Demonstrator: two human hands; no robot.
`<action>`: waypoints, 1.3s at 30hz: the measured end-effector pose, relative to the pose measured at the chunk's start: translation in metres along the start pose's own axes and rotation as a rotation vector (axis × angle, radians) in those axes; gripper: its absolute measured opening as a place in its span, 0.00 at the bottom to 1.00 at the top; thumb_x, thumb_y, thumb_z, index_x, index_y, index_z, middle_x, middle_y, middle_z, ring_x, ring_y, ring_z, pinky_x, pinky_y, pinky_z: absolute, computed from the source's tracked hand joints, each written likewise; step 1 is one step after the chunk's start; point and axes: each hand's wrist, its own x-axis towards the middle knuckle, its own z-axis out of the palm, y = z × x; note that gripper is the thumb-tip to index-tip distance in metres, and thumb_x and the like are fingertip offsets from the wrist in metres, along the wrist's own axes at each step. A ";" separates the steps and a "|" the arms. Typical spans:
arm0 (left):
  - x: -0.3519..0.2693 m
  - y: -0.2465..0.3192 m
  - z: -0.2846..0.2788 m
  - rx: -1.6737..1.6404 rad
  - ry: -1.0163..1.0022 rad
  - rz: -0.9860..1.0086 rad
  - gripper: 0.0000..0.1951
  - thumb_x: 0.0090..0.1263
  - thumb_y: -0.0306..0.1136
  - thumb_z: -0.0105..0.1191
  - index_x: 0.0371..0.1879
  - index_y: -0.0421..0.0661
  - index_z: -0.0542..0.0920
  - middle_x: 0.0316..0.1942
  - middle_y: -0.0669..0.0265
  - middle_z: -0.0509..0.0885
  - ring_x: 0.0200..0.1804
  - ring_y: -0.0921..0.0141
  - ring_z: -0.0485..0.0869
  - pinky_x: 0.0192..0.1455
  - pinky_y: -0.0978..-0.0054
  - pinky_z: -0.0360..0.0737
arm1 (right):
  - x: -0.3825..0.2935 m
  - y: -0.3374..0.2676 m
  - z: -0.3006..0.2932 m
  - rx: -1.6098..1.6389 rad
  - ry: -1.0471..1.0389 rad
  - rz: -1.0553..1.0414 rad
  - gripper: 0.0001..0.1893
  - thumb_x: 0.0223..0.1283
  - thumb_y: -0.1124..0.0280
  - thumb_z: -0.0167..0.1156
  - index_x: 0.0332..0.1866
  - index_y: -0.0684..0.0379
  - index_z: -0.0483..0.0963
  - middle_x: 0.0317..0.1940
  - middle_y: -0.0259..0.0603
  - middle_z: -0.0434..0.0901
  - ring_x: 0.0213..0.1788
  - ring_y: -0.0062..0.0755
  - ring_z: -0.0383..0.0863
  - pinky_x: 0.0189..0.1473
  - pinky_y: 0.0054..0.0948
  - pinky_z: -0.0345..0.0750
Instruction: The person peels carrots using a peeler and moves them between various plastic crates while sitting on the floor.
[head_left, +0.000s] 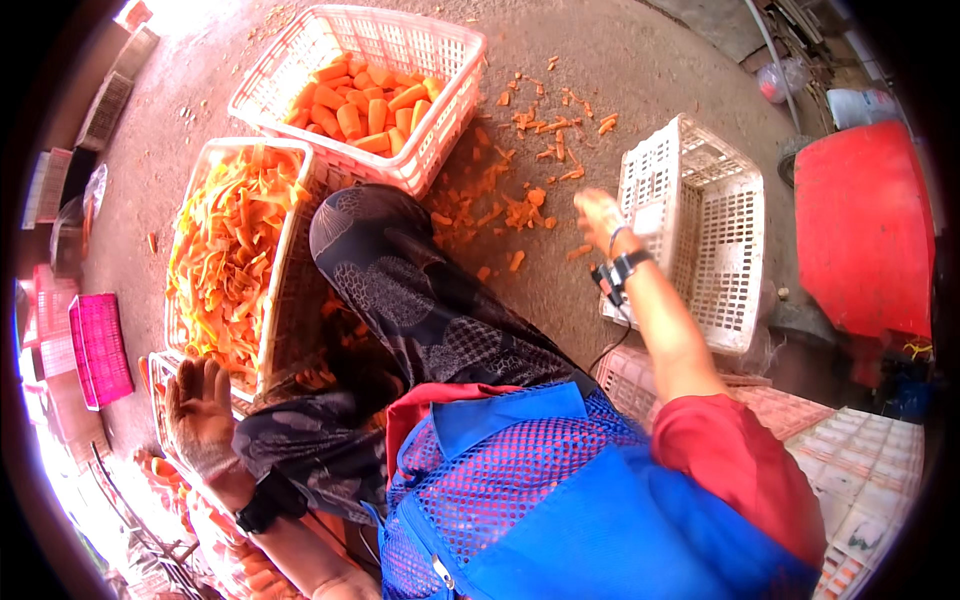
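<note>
My left hand (201, 420), in a stained glove with a black band at the wrist, is held palm up with its fingers extended, beside the near end of a crate full of orange peelings (232, 262). It holds nothing. My right hand (598, 217), slightly blurred, reaches out over the floor just left of a white plastic crate (724, 255) tipped on its side. Nothing shows in its fingers. Ahead, a pale plastic crate (442, 142) holds peeled carrots (364, 105). Carrot scraps (529, 210) lie on the floor between that crate and my right hand.
A red panel (862, 232) stands at the right. White crates (855, 465) lie beside me at the lower right. A magenta crate (101, 349) is at the far left. Unpeeled-looking carrots (262, 562) fill the lower left. A cable hangs from my right wrist.
</note>
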 end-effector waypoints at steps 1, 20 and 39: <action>0.003 -0.004 -0.003 -0.008 -0.016 -0.010 0.19 0.82 0.39 0.53 0.59 0.35 0.84 0.58 0.46 0.87 0.64 0.46 0.84 0.71 0.39 0.78 | -0.005 0.018 0.004 0.086 -0.097 0.077 0.34 0.69 0.57 0.64 0.77 0.58 0.66 0.63 0.51 0.78 0.62 0.54 0.80 0.59 0.62 0.79; 0.185 -0.341 -0.118 0.285 0.959 -0.450 0.31 0.68 0.28 0.67 0.71 0.43 0.73 0.57 0.62 0.85 0.52 0.65 0.85 0.57 0.65 0.84 | 0.121 0.089 0.199 -0.537 0.446 0.270 0.53 0.58 0.29 0.60 0.84 0.43 0.53 0.78 0.65 0.56 0.79 0.71 0.58 0.73 0.64 0.67; 0.276 -0.423 -0.131 1.664 0.655 -0.158 0.24 0.70 0.34 0.60 0.64 0.41 0.80 0.62 0.48 0.85 0.63 0.48 0.83 0.67 0.55 0.79 | 0.127 0.123 0.355 -1.237 0.558 -0.836 0.31 0.68 0.59 0.63 0.74 0.58 0.70 0.70 0.54 0.76 0.68 0.52 0.79 0.69 0.41 0.76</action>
